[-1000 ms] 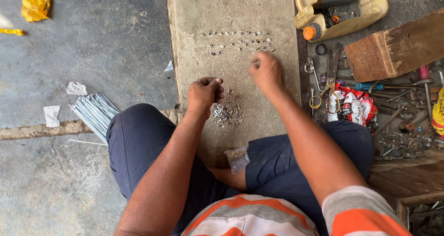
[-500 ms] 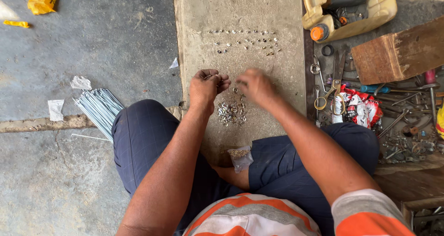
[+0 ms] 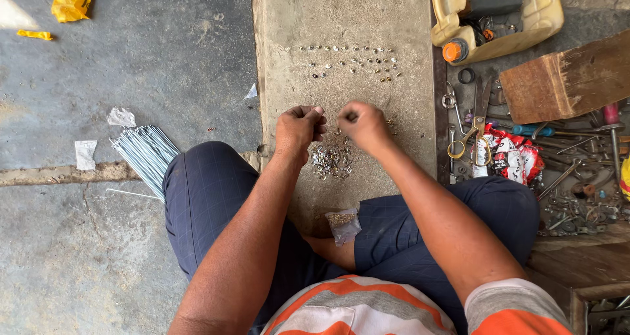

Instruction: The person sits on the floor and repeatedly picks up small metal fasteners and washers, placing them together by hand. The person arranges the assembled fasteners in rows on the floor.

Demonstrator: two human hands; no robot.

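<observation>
i judged we were mid-sorting: my left hand (image 3: 298, 130) and right hand (image 3: 361, 123) were both pinched on small bits, too tiny to identify, above the loose pile of small metal nipples (image 3: 331, 160) on the concrete slab (image 3: 289, 59); next move needed neat placing in the rows of sorted nipples (image 3: 351, 59)

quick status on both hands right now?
Left hand: fingers curled shut above the pile of small metal pieces; what it pinches cannot be told.
Right hand: closed the same way; contents hidden.

Orange, grey and white striped short-sleeved shirt, dark navy faintly checked trousers, bare forearms
</observation>
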